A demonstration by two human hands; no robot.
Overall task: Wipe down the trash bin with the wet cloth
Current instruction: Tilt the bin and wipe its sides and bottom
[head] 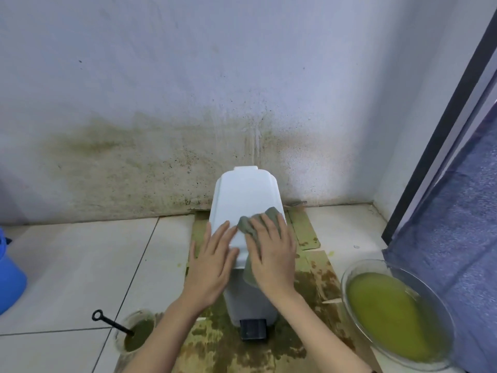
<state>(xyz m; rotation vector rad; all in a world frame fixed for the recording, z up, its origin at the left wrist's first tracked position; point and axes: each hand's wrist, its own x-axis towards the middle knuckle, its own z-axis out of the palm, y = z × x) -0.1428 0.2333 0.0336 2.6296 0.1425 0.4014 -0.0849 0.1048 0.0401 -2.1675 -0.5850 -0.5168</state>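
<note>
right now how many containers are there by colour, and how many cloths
white containers: 1, the white plastic pedal trash bin
blue containers: 1, the blue plastic container at the left edge
clear containers: 2, the clear glass bowl of green liquid and the clear glass cup of dark green liquid
cloths: 1, the grey wet cloth on the bin lid
total: 5

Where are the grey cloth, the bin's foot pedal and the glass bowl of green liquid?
grey cloth (265, 217): head view, on the bunched part above the fingers.
foot pedal (253, 329): head view, on its black top.
glass bowl (349, 273): head view, on its left rim.
</note>
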